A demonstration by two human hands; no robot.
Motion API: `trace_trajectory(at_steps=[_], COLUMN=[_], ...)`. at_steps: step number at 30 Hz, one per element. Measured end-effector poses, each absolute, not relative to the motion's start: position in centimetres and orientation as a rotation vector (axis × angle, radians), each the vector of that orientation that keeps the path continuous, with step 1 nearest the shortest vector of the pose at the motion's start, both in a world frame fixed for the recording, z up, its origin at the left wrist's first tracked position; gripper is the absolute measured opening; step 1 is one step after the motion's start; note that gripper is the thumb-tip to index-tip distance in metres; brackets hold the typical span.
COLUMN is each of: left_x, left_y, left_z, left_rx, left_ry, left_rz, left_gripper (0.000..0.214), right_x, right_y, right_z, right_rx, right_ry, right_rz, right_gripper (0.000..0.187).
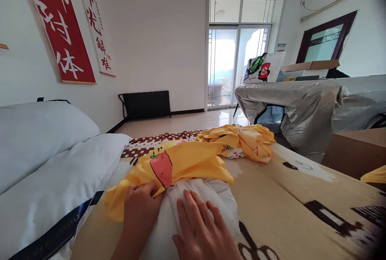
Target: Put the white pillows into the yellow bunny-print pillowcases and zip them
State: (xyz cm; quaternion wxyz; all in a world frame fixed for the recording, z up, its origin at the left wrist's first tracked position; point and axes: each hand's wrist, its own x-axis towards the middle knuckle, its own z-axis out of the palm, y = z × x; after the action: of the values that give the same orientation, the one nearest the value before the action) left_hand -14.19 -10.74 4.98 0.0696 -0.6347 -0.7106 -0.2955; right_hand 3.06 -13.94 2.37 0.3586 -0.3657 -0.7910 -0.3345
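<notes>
White fabric covers two pillows at the far left: an upper pillow (39, 135) and, in front of it, a lower pillow (69, 183) with a dark blue lettered band (57, 228) along its near edge. On the wall above them hang a red scroll (62, 30) with white characters and, to its right, a white scroll (96, 26) with red characters. The left hand (143, 203) is next; its fingers are curled and pinch the lower edge of a yellow cover (193, 159). Beyond it, a folded black panel (146, 104) leans near the wall, and a brown-and-white dotted cloth (163, 136) lies along the far side of the bed. The yellow cover, printed with a carrot figure (163, 169), lies at centre across the far end of a white cushion (220, 199); how far the cushion extends beneath it cannot be determined. The right hand (202, 228) rests palm down on the cushion, fingers slightly spread, pinching nothing. Behind the cover stands a glass sliding door (223, 67). Right of centre, a second yellow bundle (256, 139) lies crumpled on the beige patterned blanket (271, 199). Further right, a printed bag (274, 67) stands on a table with a silver cloth (313, 111). A cardboard box (358, 151) sits beside the bed, with a yellow cloth (375, 175) at the right edge.
</notes>
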Motion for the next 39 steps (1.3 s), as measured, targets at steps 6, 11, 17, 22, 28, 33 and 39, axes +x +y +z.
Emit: trace_trajectory(at_steps=[6,11,17,22,28,33,39], left_x=[-14.3,-13.9,-11.9,-11.0,-13.4,-14.5,-14.0], left_y=[-10.6,-11.2,-12.6,-12.1,-11.2,-11.2,-10.7], left_z=[4.7,4.3,4.0,3.7,4.2,4.3,3.7], left_rx=[-1.891,-1.855,-1.877,-1.937,-1.874,-1.994,-2.418], left_ry=[-2.022,-1.617,-1.269,-1.149,-1.071,-0.963,-1.338], left_rz=[-0.923,-1.02,-1.071,-1.163,-1.225,-1.194,-0.992], left_gripper=[0.024,0.029,0.033,0.02,0.021,0.014,0.021], right_x=[1.7,-0.6,-0.1,1.4,3.4,5.2,7.5], right_y=[-13.4,-12.2,-10.4,-8.3,-7.3,-5.4,-2.6], right_z=[-0.1,-0.5,0.1,0.8,3.0,2.9,1.9], right_rx=[-0.94,-1.09,-1.144,-1.148,-1.133,-1.091,-0.957], right_ry=[-2.209,-2.23,-2.194,-1.957,-1.839,-1.719,-1.484], right_rz=[-0.906,-0.647,-0.33,-0.282,-0.293,-0.377,-0.54], right_gripper=[0.074,0.08,0.055,0.041,0.032,0.027,0.028])
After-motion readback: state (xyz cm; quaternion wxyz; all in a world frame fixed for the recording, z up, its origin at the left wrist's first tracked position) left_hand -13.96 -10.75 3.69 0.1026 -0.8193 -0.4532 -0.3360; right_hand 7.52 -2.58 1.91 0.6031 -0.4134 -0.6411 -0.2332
